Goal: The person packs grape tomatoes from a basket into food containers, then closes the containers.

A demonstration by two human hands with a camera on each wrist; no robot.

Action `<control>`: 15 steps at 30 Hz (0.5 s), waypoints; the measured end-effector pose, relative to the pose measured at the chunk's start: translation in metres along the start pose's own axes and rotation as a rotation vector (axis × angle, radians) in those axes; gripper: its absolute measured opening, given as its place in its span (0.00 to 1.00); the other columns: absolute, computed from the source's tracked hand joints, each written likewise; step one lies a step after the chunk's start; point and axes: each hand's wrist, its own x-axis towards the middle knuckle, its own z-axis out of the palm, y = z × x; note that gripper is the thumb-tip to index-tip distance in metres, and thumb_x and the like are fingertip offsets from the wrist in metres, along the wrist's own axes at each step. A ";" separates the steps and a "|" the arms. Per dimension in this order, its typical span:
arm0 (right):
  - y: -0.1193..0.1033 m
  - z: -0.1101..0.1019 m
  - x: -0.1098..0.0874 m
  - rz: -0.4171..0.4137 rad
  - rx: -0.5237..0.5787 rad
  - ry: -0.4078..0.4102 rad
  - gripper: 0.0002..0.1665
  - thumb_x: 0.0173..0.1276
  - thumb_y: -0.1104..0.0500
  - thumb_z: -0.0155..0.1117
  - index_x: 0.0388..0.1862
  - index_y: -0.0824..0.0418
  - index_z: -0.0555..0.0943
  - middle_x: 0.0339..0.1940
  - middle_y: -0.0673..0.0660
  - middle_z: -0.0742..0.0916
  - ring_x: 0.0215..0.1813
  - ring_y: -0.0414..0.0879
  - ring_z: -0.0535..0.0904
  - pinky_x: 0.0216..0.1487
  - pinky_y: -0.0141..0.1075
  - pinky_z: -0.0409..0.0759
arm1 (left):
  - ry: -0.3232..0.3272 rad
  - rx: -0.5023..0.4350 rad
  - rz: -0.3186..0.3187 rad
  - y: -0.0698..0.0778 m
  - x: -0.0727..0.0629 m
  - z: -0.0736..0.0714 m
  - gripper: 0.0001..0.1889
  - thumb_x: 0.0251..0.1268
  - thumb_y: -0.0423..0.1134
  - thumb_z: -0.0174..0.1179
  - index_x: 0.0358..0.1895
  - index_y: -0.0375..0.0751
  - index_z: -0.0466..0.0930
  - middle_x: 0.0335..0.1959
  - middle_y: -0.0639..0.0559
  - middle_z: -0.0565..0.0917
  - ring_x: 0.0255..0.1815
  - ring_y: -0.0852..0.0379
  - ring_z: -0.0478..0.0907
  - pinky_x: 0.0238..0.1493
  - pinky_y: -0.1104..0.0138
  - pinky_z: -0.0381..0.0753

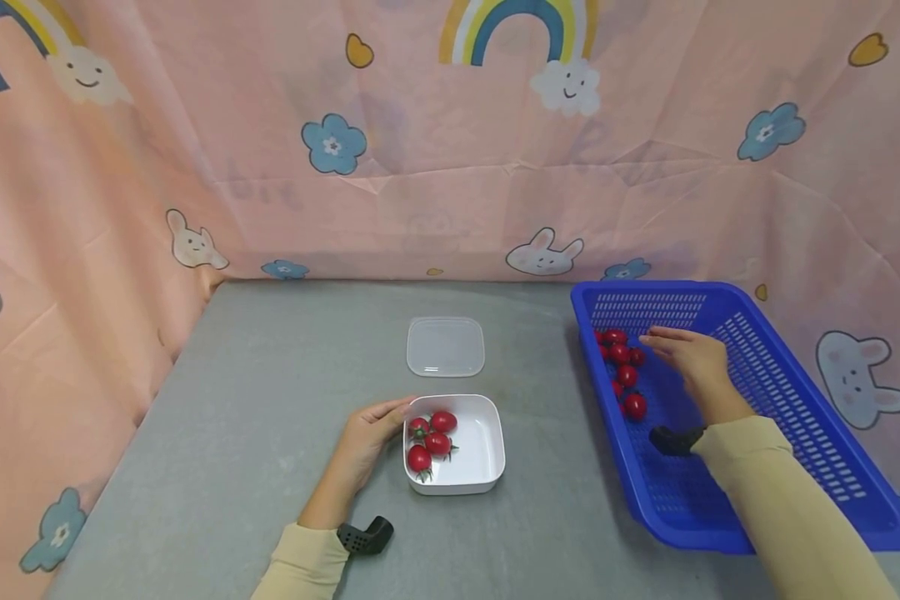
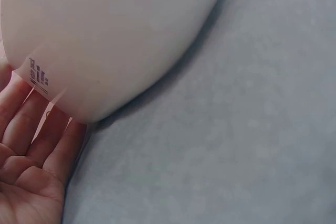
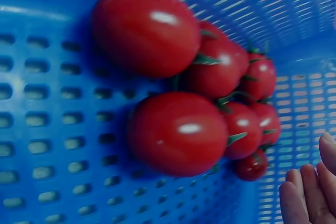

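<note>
A square white container (image 1: 487,454) stands on the table with several small red tomatoes (image 1: 438,443) at its left side. My left hand (image 1: 367,437) touches the container's left wall near the back corner. The left wrist view shows its fairly straight fingers (image 2: 63,142) against the smooth white side. Inside the blue basket (image 1: 720,521), my right hand (image 1: 693,362) hovers beside a cluster of tomatoes (image 1: 626,377) along the left wall. In the right wrist view its fingers (image 3: 312,198) are extended with nothing between them, apart from the tomatoes (image 3: 178,134), some with green stems.
A clear, rounded-square lid (image 1: 446,347) lies flat on the grey table (image 1: 285,375), behind the white container. The basket's tall slotted walls surround the right hand. A pink patterned cloth (image 1: 435,167) hangs behind the table and along its sides.
</note>
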 end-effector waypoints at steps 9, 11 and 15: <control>0.014 0.002 0.010 0.063 -0.003 0.018 0.36 0.66 0.55 0.70 0.69 0.67 0.72 0.18 0.28 0.82 0.23 0.21 0.78 0.76 0.64 0.49 | -0.001 -0.009 -0.005 0.000 0.001 0.000 0.18 0.69 0.34 0.60 0.56 0.23 0.79 0.52 0.45 0.87 0.48 0.70 0.83 0.54 0.73 0.80; 0.016 0.003 0.011 0.078 0.004 0.016 0.33 0.65 0.56 0.71 0.67 0.66 0.76 0.15 0.27 0.79 0.23 0.22 0.78 0.75 0.67 0.46 | -0.002 -0.009 -0.007 0.000 0.001 0.000 0.18 0.69 0.34 0.60 0.56 0.23 0.79 0.52 0.45 0.87 0.48 0.70 0.83 0.54 0.73 0.80; 0.018 0.007 0.013 0.047 0.060 0.034 0.29 0.65 0.62 0.70 0.63 0.71 0.77 0.15 0.30 0.81 0.24 0.23 0.80 0.72 0.52 0.67 | -0.001 -0.007 -0.012 0.000 0.001 0.000 0.18 0.69 0.34 0.60 0.56 0.24 0.80 0.51 0.46 0.88 0.48 0.70 0.83 0.54 0.73 0.79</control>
